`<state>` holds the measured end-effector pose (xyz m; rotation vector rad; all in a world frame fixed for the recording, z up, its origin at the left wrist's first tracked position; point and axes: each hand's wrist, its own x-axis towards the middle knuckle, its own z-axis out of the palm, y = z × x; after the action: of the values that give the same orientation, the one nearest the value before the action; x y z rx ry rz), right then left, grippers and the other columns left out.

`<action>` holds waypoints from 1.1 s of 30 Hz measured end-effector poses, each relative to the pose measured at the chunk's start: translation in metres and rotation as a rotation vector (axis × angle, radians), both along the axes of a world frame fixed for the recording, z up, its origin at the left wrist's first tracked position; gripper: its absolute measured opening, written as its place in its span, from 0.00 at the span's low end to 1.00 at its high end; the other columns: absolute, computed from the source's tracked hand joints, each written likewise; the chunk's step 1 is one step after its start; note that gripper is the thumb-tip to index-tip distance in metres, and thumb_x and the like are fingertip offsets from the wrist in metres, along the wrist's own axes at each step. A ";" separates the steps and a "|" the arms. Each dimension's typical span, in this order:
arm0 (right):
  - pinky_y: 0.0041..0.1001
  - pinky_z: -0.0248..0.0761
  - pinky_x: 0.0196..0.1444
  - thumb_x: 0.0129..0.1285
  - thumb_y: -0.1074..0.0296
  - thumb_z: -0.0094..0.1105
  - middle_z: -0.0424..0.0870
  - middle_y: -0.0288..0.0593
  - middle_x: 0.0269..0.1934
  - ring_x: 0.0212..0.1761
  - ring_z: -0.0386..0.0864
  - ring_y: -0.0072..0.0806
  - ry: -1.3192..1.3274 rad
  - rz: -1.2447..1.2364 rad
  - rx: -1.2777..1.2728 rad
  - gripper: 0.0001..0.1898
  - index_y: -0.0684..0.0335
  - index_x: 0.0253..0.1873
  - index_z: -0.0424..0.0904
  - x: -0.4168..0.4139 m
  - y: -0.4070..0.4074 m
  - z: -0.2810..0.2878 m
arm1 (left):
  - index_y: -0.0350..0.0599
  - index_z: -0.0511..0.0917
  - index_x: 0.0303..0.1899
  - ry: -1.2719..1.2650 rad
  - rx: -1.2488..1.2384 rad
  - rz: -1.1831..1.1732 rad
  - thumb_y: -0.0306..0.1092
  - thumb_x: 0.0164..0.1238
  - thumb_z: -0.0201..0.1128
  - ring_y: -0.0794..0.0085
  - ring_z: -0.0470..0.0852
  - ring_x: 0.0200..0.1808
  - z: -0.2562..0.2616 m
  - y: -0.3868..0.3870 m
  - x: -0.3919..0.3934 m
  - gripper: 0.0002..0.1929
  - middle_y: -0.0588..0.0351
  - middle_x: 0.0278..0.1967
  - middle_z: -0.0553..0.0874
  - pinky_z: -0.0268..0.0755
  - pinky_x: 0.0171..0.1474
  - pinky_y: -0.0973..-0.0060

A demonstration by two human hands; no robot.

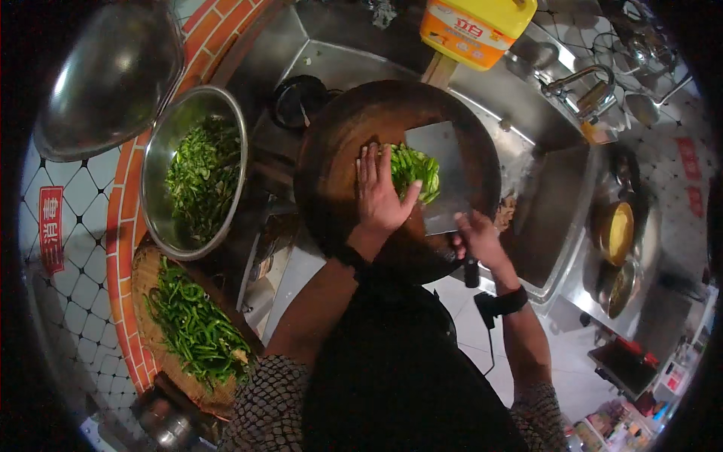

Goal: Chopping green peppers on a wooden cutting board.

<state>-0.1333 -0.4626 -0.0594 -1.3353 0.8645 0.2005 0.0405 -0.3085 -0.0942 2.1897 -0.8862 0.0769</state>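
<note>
On a round wooden chopping block [333, 141], a small pile of cut green peppers [415, 169] lies between my hands. My left hand [381, 189] is laid flat along the pile's left side, fingers extended and thumb apart over its near edge. My right hand [480, 237] grips the dark handle of a cleaver [443, 169]. The broad blade lies nearly flat at the right of the pile, partly under or against it; which of the two I cannot tell.
A steel bowl [243, 169] of chopped greens stands left of the block. Nearer me, whole green chilies [195, 322] lie in a woven basket [144, 282]. The block sits over a steel sink [542, 237]; a yellow detergent jug [474, 34] stands beyond, and a faucet [576, 85] at the right.
</note>
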 end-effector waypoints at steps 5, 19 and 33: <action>0.24 0.67 0.20 0.76 0.58 0.56 0.75 0.34 0.23 0.17 0.71 0.20 -0.048 0.105 0.056 0.12 0.62 0.46 0.73 0.019 0.032 -0.002 | 0.34 0.63 0.70 0.097 -0.161 0.104 0.49 0.61 0.69 0.33 0.55 0.75 0.003 -0.016 -0.009 0.42 0.28 0.72 0.60 0.47 0.76 0.43; 0.26 0.68 0.19 0.75 0.63 0.54 0.76 0.35 0.23 0.17 0.75 0.22 -0.267 0.400 -0.027 0.10 0.64 0.52 0.74 0.153 0.114 0.134 | 0.35 0.69 0.67 -0.227 -0.409 0.314 0.42 0.60 0.72 0.35 0.65 0.70 0.112 0.080 0.106 0.36 0.29 0.69 0.66 0.59 0.72 0.51; 0.36 0.76 0.34 0.67 0.68 0.61 0.85 0.55 0.31 0.28 0.84 0.43 -0.619 0.552 -0.518 0.15 0.66 0.56 0.79 0.288 0.207 0.148 | 0.35 0.75 0.62 0.600 -0.237 0.788 0.39 0.70 0.65 0.65 0.82 0.55 0.117 0.348 0.199 0.24 0.47 0.52 0.85 0.73 0.59 0.71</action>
<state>0.1543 -0.2554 0.0889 -1.9610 -0.0028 -0.0251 0.2391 0.0392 0.0230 2.0290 0.3183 -0.0900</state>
